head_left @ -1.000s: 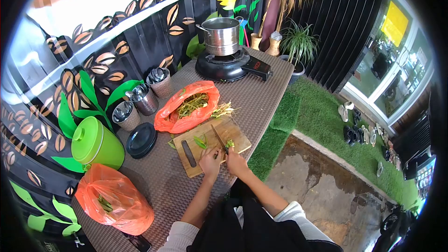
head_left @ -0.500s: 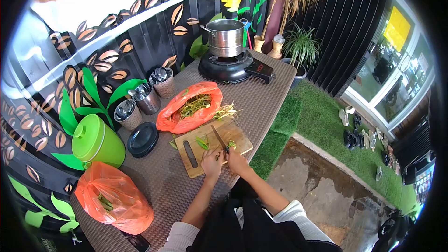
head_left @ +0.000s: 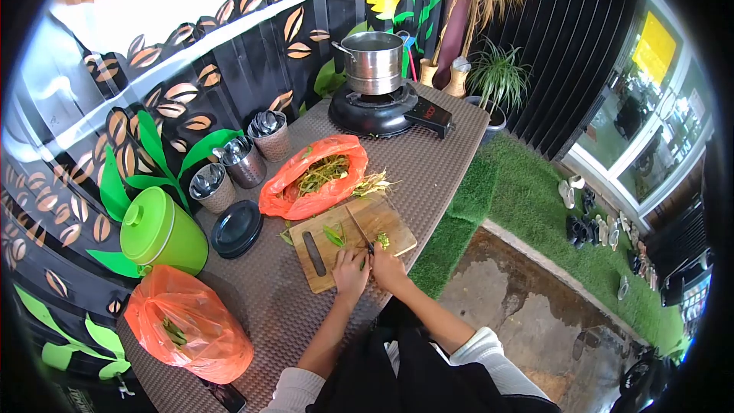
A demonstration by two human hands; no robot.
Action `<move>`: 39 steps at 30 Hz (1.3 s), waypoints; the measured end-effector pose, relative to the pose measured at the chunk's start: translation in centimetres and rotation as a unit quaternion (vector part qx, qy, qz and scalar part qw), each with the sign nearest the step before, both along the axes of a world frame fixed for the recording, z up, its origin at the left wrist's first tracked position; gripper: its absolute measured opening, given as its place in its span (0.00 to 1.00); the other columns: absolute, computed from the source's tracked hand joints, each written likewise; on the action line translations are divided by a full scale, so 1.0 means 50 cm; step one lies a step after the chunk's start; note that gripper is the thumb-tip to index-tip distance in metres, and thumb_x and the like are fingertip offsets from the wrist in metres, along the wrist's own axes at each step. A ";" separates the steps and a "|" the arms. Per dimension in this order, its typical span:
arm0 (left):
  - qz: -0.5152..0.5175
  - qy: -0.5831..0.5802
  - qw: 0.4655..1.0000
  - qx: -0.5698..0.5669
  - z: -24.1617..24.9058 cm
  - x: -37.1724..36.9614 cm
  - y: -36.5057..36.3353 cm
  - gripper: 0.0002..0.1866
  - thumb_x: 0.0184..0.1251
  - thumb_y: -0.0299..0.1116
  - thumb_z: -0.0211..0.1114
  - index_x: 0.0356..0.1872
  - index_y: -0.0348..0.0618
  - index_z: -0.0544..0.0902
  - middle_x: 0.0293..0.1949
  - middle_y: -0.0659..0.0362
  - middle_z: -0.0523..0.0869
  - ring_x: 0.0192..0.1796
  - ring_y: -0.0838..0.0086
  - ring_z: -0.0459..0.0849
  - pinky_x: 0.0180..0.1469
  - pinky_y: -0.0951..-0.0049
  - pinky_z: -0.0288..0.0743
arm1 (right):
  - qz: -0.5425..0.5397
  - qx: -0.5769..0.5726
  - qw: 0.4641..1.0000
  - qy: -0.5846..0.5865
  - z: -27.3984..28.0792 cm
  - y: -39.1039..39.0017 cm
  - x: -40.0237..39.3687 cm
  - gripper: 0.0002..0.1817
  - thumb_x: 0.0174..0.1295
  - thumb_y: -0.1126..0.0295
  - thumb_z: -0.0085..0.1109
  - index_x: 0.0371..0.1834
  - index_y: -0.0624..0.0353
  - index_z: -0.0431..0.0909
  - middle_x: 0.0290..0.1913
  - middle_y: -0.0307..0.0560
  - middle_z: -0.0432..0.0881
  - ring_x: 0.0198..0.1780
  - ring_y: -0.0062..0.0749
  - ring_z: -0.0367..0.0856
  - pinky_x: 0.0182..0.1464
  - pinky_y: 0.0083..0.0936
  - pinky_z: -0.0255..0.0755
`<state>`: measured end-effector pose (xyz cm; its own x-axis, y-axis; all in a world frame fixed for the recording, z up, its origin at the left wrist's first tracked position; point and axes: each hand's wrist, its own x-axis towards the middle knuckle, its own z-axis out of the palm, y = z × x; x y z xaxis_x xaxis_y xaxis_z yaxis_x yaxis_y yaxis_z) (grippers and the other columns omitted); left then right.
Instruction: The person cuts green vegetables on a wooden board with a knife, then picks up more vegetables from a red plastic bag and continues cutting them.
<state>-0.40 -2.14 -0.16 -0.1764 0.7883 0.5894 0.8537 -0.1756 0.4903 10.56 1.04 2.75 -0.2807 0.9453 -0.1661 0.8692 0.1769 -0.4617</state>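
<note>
greens (head_left: 327, 174) fill an orange bag (head_left: 317, 203); right fingers (head_left: 380, 257) grip knife (head_left: 358, 226), left fingers' (head_left: 352, 258) hold unclear.

Knife (head_left: 355, 222) gripped in right hand (head_left: 388, 271), blade laid over wooden cutting board (head_left: 386, 219). Left hand (head_left: 352, 273) placed just beside it on the board, fingers bent; its contents cannot be made out. Green leaves (head_left: 334, 236) left of the blade, chopped bits (head_left: 382, 240) right of it. Open orange bag (head_left: 286, 203) filled with greens (head_left: 325, 174), set behind the board; pale stalks (head_left: 376, 183) spread beside it. Second orange bag (head_left: 210, 344) placed near the table's front left. Green canister (head_left: 162, 234), stacked dark plates (head_left: 235, 228) and three cutlery cups (head_left: 217, 197) lined along the wall side. Metal pot (head_left: 375, 70) seated on black stove (head_left: 372, 118) at the table's (head_left: 432, 154) far end.
</note>
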 end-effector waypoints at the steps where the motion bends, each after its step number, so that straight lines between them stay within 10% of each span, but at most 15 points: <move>1: 0.001 0.000 1.000 0.000 0.002 0.000 0.000 0.06 0.55 0.33 0.66 0.31 0.44 0.86 0.31 0.61 0.82 0.38 0.66 0.79 0.41 0.68 0.75 | 0.011 0.006 1.000 0.009 -0.002 0.003 0.009 0.16 0.66 0.62 0.44 0.48 0.64 0.61 0.32 0.65 0.82 0.36 0.59 0.83 0.37 0.50 0.77; 15: 0.026 -0.275 0.948 -0.159 0.020 -0.014 0.008 0.06 0.51 0.32 0.70 0.30 0.44 0.86 0.30 0.58 0.84 0.33 0.67 0.80 0.37 0.70 0.73 | 0.001 -0.029 0.999 0.032 -0.013 0.012 0.002 0.16 0.67 0.62 0.44 0.49 0.63 0.61 0.33 0.69 0.80 0.37 0.64 0.80 0.39 0.55 0.74; 27: 0.006 -0.065 0.997 -0.051 0.011 -0.010 -0.010 0.05 0.55 0.31 0.65 0.31 0.44 0.85 0.34 0.59 0.83 0.42 0.63 0.79 0.42 0.65 0.75 | -0.008 -0.011 1.000 0.017 0.000 -0.024 -0.013 0.14 0.66 0.64 0.44 0.48 0.62 0.60 0.31 0.66 0.81 0.35 0.62 0.82 0.36 0.51 0.76; 39: 0.013 -0.115 0.993 -0.038 0.011 -0.011 -0.010 0.05 0.55 0.30 0.65 0.31 0.44 0.85 0.34 0.59 0.82 0.41 0.63 0.79 0.42 0.67 0.74 | -0.042 -0.031 0.998 0.022 0.016 -0.061 -0.022 0.17 0.66 0.62 0.45 0.49 0.63 0.59 0.34 0.69 0.80 0.38 0.64 0.81 0.38 0.53 0.75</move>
<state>-0.95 -2.62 0.39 -0.3205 0.8226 0.4697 0.7212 -0.1096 0.6840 9.44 -1.99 3.55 -0.2088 0.9544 -0.2136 0.8586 0.0743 -0.5073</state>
